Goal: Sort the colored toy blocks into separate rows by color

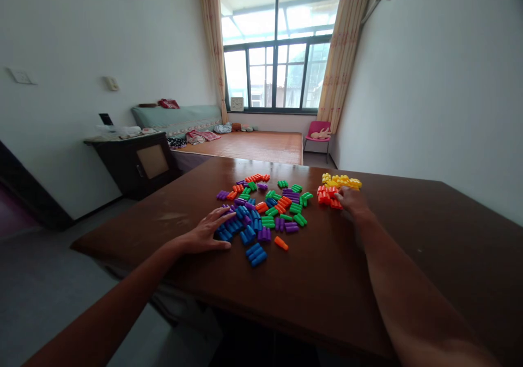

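Note:
My left hand (210, 232) lies on the table with its fingers spread, its fingertips against the blue plastic building blocks (232, 226) at the left of a mixed pile. At the right, my right hand (352, 200) has its fingers bent together at a small heap of red-orange blocks (327, 195); the fingertips are partly hidden, and a block seems pinched there. Just behind that heap sit yellow blocks (343, 181). Green blocks (267, 221), purple blocks (291, 194) and more orange ones (283, 203) lie scattered between my hands.
All this is on a dark brown table (310, 285). One orange piece (281, 243) lies apart near the front, close to a blue cluster (256, 254). Beyond the table are a bed (261, 145), a pink chair (318, 127) and, at the left, a dark cabinet (122, 165).

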Demonstrator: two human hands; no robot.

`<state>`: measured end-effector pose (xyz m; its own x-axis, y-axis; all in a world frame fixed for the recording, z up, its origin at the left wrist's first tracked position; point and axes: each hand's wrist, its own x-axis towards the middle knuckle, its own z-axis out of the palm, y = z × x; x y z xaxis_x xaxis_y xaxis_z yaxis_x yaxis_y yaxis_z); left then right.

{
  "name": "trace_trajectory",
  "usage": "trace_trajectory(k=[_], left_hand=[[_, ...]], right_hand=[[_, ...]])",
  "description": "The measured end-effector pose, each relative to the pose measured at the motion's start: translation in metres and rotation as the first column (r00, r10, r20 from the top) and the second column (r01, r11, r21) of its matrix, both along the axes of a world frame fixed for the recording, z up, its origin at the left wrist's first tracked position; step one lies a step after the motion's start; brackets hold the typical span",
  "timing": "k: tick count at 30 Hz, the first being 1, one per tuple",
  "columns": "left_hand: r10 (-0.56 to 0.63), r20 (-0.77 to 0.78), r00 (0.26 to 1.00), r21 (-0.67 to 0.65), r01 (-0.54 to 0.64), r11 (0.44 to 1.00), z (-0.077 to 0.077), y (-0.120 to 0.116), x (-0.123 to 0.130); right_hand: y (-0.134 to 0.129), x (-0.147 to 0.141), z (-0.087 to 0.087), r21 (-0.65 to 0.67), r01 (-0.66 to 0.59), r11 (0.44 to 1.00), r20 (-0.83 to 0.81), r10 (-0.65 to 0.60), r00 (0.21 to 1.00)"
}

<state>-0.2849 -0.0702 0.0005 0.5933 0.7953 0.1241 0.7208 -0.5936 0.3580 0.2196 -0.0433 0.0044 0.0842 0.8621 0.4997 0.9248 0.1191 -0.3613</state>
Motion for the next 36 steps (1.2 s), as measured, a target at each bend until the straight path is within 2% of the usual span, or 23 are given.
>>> trace_trajectory(k=[3, 6, 8, 10, 11, 13, 16, 19, 23, 26, 29, 33, 36], left_hand=[[0.046, -0.06, 0.997, 0.052, -0.043, 0.998, -0.013, 0.009, 0.013], [0.069, -0.12, 0.99, 0.084, -0.059, 0.995, -0.017, 0.026, 0.023], [0.1, -0.146, 0.984, 0.128, -0.081, 0.988, -0.013, 0.034, 0.029], [0.092, -0.12, 0.989, 0.201, -0.066, 0.977, -0.006, 0.033, 0.038], [0.052, -0.094, 0.994, 0.237, -0.028, 0.971, -0.001, 0.028, 0.044], [-0.106, -0.06, 0.993, 0.277, 0.118, 0.954, 0.008, 0.011, 0.059], [-0.351, -0.091, 0.932, 0.235, 0.362, 0.902, 0.016, -0.024, 0.083], [-0.452, -0.102, 0.886, 0.19, 0.463, 0.866, 0.013, -0.045, 0.098], [-0.405, -0.073, 0.911, 0.234, 0.41, 0.881, 0.0, -0.036, 0.099], [-0.337, -0.065, 0.939, 0.269, 0.342, 0.9, -0.01, -0.022, 0.095], [-0.325, -0.082, 0.942, 0.292, 0.334, 0.896, -0.014, -0.014, 0.096], [-0.329, -0.098, 0.939, 0.353, 0.342, 0.871, -0.004, -0.001, 0.101], [-0.204, -0.016, 0.979, 0.406, 0.192, 0.893, 0.01, 0.031, 0.096]], right_hand=[[0.01, -0.045, 0.006, -0.054, -0.084, 0.995, 0.016, 0.085, 0.996], [0.018, -0.096, 0.004, -0.098, -0.213, 0.972, 0.108, 0.223, 0.969], [0.018, -0.121, -0.002, -0.105, -0.217, 0.97, 0.211, 0.235, 0.949], [0.015, -0.133, -0.009, -0.122, -0.16, 0.98, 0.29, 0.189, 0.938], [0.014, -0.136, -0.012, -0.138, -0.134, 0.981, 0.312, 0.171, 0.935], [0.012, -0.136, -0.018, -0.163, -0.117, 0.98, 0.318, 0.165, 0.934], [0.012, -0.135, -0.024, -0.133, -0.154, 0.979, 0.238, 0.183, 0.954], [0.016, -0.137, -0.029, -0.082, -0.195, 0.977, 0.088, 0.202, 0.975], [0.017, -0.142, -0.032, -0.053, -0.217, 0.975, -0.005, 0.217, 0.976], [0.013, -0.147, -0.031, -0.051, -0.185, 0.981, 0.028, 0.187, 0.982], [0.013, -0.155, -0.028, -0.076, -0.141, 0.987, 0.05, 0.145, 0.988], [0.025, -0.154, -0.013, -0.082, -0.153, 0.985, -0.051, 0.149, 0.988], [0.03, -0.124, 0.002, 0.023, -0.128, 0.992, -0.278, 0.129, 0.952]])
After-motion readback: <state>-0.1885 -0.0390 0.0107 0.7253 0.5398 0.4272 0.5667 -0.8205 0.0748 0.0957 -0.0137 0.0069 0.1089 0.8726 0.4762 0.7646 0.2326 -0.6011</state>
